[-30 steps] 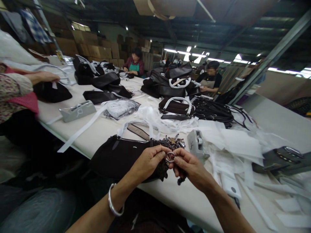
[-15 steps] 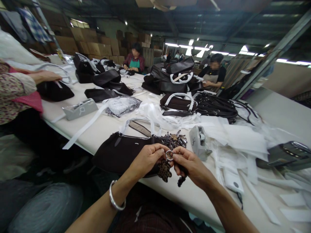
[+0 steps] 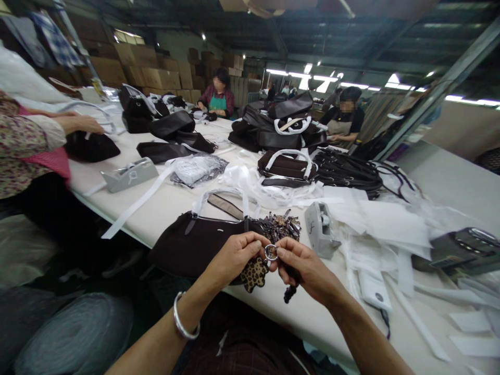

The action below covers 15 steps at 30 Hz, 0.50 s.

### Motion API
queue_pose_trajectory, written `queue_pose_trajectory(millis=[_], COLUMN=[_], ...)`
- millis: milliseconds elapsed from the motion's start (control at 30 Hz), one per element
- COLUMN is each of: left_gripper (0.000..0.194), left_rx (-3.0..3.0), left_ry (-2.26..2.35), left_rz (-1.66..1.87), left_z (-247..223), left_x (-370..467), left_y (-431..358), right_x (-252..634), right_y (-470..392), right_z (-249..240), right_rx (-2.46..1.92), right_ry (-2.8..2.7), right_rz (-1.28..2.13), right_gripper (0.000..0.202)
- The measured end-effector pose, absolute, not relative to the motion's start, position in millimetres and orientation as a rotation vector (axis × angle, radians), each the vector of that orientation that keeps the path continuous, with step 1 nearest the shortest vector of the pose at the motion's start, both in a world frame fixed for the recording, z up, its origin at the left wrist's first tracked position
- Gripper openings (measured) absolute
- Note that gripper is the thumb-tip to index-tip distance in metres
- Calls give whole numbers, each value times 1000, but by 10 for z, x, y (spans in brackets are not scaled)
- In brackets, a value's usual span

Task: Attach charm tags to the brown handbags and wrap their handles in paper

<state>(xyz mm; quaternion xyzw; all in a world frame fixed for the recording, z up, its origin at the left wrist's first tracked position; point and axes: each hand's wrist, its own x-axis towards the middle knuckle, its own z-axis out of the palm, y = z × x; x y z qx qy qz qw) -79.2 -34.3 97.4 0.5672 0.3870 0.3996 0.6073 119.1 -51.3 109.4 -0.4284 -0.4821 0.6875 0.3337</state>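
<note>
Between my two hands is a silver key ring (image 3: 271, 252). My left hand (image 3: 240, 255) pinches its left side, and my right hand (image 3: 299, 260) pinches its right. A leopard-print charm (image 3: 253, 273) dangles below my left fingers. Something dark and beaded-looking (image 3: 289, 293) hangs out under my right palm; most of it is hidden by that hand. Just behind my hands lies a dark brown handbag (image 3: 191, 250) with white-wrapped handles (image 3: 245, 203). A heap of leopard-print and dark charms (image 3: 285, 226) sits beside the bag, beyond my fingertips.
A grey tape dispenser (image 3: 320, 229) stands right of the charms, another (image 3: 130, 174) at the left. White paper sheets (image 3: 390, 221) spread over the right. Bags (image 3: 281, 125) are piled farther back. A co-worker's hand (image 3: 84, 124) rests by a dark bag at left; two people sit across the table.
The leopard-print charm has swung left and turned its brighter patterned face toward me. The ring has shifted slightly left and down in my fingers. Both hands keep hold of it.
</note>
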Motion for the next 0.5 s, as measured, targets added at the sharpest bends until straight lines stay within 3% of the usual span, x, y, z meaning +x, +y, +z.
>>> queue_pose_trajectory(millis=[367, 500], left_gripper=[27, 30], left_rx=[551, 691], left_ry=[698, 857], left_rz=[987, 1220], left_z=[899, 785], left_x=[-779, -795], left_y=[-264, -285], right_x=[1119, 1090], right_y=[-539, -541], right_z=[1136, 1097], right_rx=[-999, -1041], right_ry=[-1275, -1241], right_rz=[1996, 1878], right_gripper=[28, 28])
